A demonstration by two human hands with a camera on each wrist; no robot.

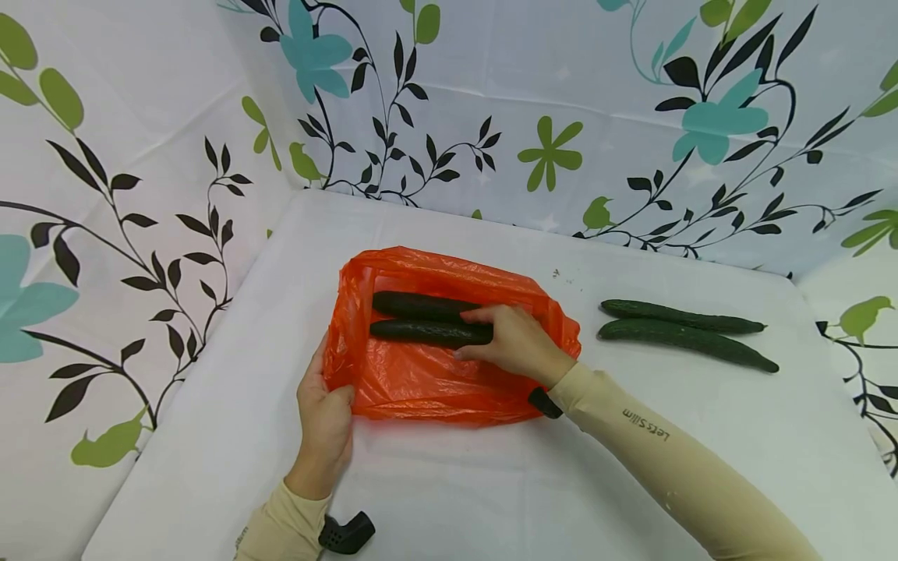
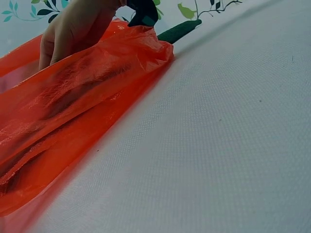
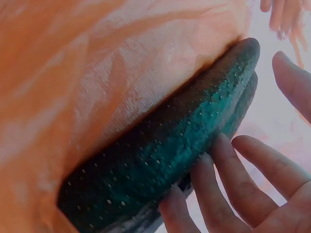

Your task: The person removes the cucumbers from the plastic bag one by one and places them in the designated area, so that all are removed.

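Loosely spread, the fingers of your right hand (image 1: 522,343) rest against a pair of long, dark green, bumpy-skinned cucumbers (image 1: 428,333) inside a crinkled, orange-red plastic bag (image 1: 421,382). In the right-wrist view your fingertips touch the skin while your thumb stands apart, so the hand has no closed hold on either one. Your left hand (image 1: 326,425) grips the bag's left edge, thumb against the plastic, the other fingers partly hidden behind it.

The bag lies with its wide mouth facing up, and the pair sits side by side toward its far wall, the right ends covered by your right hand. To the right of the bag, two more slender, dark green cucumbers (image 1: 691,343) lie on the white cloth-covered table (image 1: 449,483), together at their left ends and spreading apart toward the right.

Beige sleeves (image 1: 673,452) cover your arms, with dark lettering on the right one, and a black device (image 1: 347,534) shows at your left wrist. Behind the table hangs a pale cloth backdrop (image 1: 477,70) printed with teal and green flowers.
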